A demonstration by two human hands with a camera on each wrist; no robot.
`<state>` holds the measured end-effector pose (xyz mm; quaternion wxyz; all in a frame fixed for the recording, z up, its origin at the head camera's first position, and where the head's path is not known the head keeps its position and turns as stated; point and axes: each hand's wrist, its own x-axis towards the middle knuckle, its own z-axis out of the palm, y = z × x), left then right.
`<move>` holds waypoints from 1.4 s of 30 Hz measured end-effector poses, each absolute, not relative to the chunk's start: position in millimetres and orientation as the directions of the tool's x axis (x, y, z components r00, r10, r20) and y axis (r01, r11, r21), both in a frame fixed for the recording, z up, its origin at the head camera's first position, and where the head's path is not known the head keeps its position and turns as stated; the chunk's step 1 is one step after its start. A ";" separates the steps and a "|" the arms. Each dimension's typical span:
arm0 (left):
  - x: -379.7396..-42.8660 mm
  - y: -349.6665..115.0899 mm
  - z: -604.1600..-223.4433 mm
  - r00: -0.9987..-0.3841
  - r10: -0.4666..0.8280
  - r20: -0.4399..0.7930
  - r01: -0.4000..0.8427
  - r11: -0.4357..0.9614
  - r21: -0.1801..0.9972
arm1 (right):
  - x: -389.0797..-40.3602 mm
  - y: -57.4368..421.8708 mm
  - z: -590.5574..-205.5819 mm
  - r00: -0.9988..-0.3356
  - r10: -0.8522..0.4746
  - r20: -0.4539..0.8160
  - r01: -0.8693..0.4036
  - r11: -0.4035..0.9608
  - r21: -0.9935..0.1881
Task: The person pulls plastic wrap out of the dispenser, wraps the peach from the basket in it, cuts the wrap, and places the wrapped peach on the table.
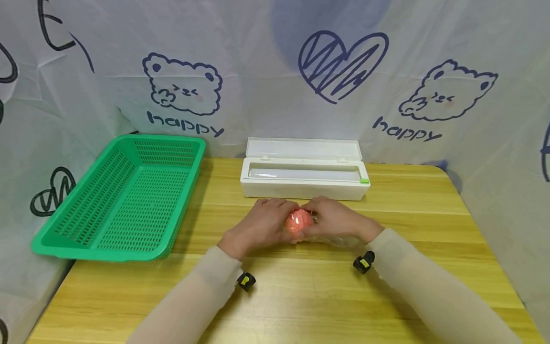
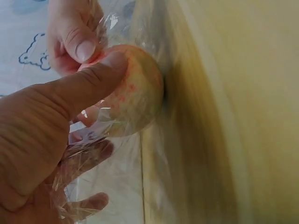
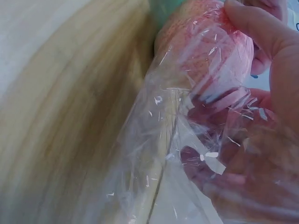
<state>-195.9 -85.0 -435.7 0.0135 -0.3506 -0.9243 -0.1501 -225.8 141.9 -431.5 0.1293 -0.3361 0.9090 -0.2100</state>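
Peach (image 1: 299,221) is held low over the middle of the wooden table (image 1: 301,296), between both hands; contact with the tabletop cannot be told. Roundish, so long axis cannot be made out; stem end not identifiable. Redder side is turned up to the head camera, paler side is seen from the left wrist. Clear cling film (image 3: 135,144) is draped around it and trailed off to the right. Peach is grasped by the left hand (image 1: 266,224), thumb pressed on the wrapped skin, other fingers spread below. Film at the peach is pinched by the right hand (image 1: 333,220), thumb at the fruit's edge, other fingers bent behind the plastic. Just beyond the hands, a white cling-film dispenser (image 1: 305,190) is set lengthwise left to right, lid raised at the back, green slider at its right end. Well to the left, a green perforated basket (image 1: 122,205) is placed at a slant. At the rear, a white cloth backdrop (image 1: 262,95) is hung, marked with bear faces, "happy" and a heart.
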 end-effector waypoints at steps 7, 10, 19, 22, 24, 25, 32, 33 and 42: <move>-212.3 -84.8 -434.0 -0.762 0.639 0.101 0.617 0.672 0.408 | -224.5 150.2 -421.2 -0.783 -0.617 -0.075 -0.512 0.710 -0.484; -216.5 -88.9 -431.6 -0.785 0.619 -0.007 0.537 0.687 0.489 | -221.7 149.2 -416.8 -0.784 -0.616 -0.076 -0.516 0.716 -0.471; -226.6 -96.6 -429.3 -0.749 0.635 -0.192 0.382 0.649 0.658 | -221.3 144.6 -423.1 -0.725 -0.682 -0.098 -0.591 0.689 -0.420; -226.6 -96.8 -429.1 -0.742 0.627 -0.237 0.350 0.664 0.661 | -225.1 144.6 -425.8 -0.713 -0.693 -0.101 -0.592 0.674 -0.443; -224.1 -96.1 -429.2 -0.748 0.616 -0.248 0.355 0.687 0.634 | -227.5 144.5 -427.3 -0.701 -0.705 -0.104 -0.596 0.661 -0.456; -222.3 -94.6 -428.3 -0.754 0.612 -0.238 0.377 0.701 0.606 | -228.2 144.4 -427.6 -0.696 -0.711 -0.105 -0.598 0.654 -0.464; -209.7 -78.9 -424.3 -0.787 0.605 -0.122 0.539 0.770 0.342 | -228.8 146.0 -425.5 -0.705 -0.699 -0.121 -0.581 0.667 -0.467; -209.2 -78.1 -426.1 -0.790 0.602 -0.117 0.543 0.775 0.324 | -228.7 147.6 -424.8 -0.711 -0.691 -0.129 -0.568 0.672 -0.475; -209.0 -81.3 -433.8 -0.805 0.587 -0.081 0.532 0.776 0.338 | -235.4 194.6 -423.7 -0.785 -0.582 -0.213 -0.390 0.731 -0.560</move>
